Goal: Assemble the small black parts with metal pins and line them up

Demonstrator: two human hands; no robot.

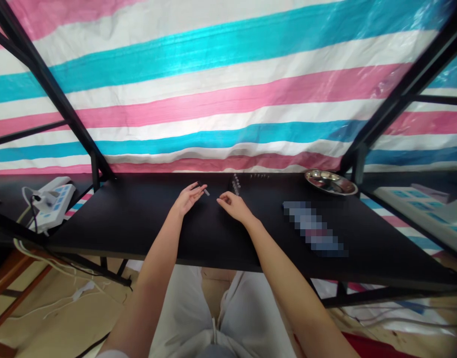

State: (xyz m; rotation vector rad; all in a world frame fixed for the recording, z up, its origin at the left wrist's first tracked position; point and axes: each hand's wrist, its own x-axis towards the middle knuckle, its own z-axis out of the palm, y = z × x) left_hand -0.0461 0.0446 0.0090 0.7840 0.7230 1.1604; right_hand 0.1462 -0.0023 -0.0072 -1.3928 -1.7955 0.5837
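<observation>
Over the black table, my left hand (190,198) is turned partly palm up, its fingers holding a small clear tube (207,192) with a dark end. A short gap to the right, my right hand (233,205) has its fingers curled together, thumb side toward the left hand. Whether anything is pinched in those fingertips is too small to see. Just behind the right hand stands a dark rack (231,185) with several clear tubes (236,180) in it. Farther back, several tiny pale pieces (259,175) form a row on the table.
A round metal tray (330,183) sits at the table's back right. Nearer lies a blurred-out bluish object (314,228). White power strips (58,206) with cables are on the left. Black metal posts (396,104) flank the table (138,219), and a striped plastic sheet (213,74) hangs behind.
</observation>
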